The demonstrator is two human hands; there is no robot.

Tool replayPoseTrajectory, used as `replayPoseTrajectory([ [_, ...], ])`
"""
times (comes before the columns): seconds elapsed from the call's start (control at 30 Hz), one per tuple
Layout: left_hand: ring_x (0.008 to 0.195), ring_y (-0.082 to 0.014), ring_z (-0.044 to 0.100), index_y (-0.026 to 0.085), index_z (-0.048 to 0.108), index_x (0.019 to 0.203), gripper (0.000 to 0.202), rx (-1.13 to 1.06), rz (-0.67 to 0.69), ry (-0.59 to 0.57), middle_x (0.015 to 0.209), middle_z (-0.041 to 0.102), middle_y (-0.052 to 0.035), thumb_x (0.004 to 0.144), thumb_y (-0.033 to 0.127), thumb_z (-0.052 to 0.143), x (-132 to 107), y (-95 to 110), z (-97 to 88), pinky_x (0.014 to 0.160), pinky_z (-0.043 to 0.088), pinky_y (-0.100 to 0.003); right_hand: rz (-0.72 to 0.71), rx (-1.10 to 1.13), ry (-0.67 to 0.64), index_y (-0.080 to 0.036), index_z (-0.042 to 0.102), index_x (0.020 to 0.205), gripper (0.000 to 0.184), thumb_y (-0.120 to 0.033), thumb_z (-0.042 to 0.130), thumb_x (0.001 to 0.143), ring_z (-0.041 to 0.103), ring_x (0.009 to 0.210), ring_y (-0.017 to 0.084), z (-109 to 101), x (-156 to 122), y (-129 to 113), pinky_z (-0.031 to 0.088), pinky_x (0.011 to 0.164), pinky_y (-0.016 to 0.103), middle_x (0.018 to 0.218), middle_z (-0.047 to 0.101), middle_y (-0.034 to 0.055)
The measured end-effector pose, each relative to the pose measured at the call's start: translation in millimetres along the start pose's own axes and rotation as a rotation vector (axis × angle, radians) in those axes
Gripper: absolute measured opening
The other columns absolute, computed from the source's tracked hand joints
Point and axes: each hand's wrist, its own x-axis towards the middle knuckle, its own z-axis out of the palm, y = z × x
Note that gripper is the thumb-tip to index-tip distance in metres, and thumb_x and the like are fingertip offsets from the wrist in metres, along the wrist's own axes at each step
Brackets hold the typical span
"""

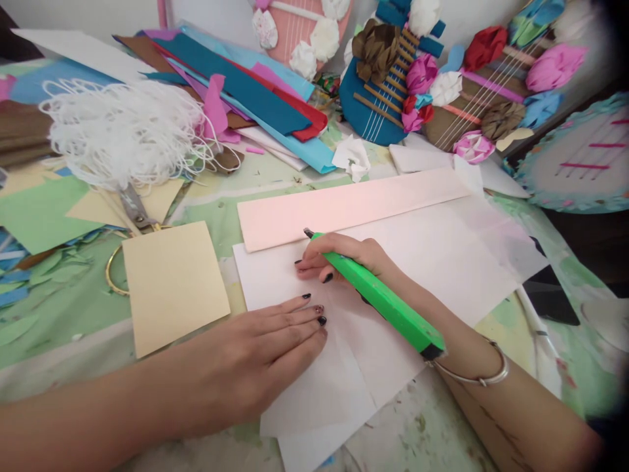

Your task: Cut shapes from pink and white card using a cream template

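Observation:
My left hand (260,357) lies flat, palm down, with fingers stretched out on thin white paper sheets (422,262). My right hand (351,255) is closed around what looks like a green utility knife (383,298) with a black rear end. Its dark tip points away to the upper left, near the edge of a folded pale pink paper strip (344,203) lying across the top of the sheets. The blade itself is too small to make out. A bracelet (476,379) hangs on my right wrist. Left of the sheets is a square of cream paper (174,285).
A tangle of white cord (122,131) rests over scissors (135,206) at the left. Green paper (44,210) and scraps lie nearby. Folded coloured papers (240,92) fill the back. Decorated paper instruments (378,98) lean behind. A dark phone-like slab (553,295) lies right.

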Motion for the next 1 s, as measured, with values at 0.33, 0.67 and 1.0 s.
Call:
replayPoseTrajectory([
  [0.33,0.124,-0.0191,0.061,0.007,0.058,0.126,0.036,-0.032,-0.013,0.009,0.125,0.069,-0.0127,0.103,0.011,0.031,-2.2,-0.9,1.6,0.116,0.037,-0.031,-0.185,-0.096,0.149,-0.02,0.065,0.088,0.019,-0.028,0.079,0.077,0.073,0.093,0.02,6.0,-3.1,-1.9,0.062,0.086,0.032,0.094,0.069,0.0024],
  [0.67,0.124,-0.0173,0.061,0.009,0.06,0.124,0.035,0.016,-0.031,0.033,0.125,0.07,-0.0102,0.103,0.011,0.032,-0.1,2.0,3.0,0.116,0.038,-0.03,-0.045,-0.133,0.233,-0.021,0.071,0.119,0.047,-0.056,0.059,0.09,0.058,0.048,0.009,-1.8,-16.7,-25.2,0.043,0.041,0.019,0.059,0.062,-0.0017],
  [1.0,0.118,-0.0174,0.065,0.011,0.069,0.115,0.039,0.007,-0.035,0.102,0.122,0.071,-0.0064,0.105,0.013,0.032,0.4,2.5,10.5,0.115,0.037,-0.027,0.1,-0.293,0.232,-0.014,0.079,0.078,0.014,-0.024,0.081,0.068,0.053,0.043,0.007,-25.7,-14.0,-31.1,0.043,0.037,0.016,0.055,0.069,0.001],
])
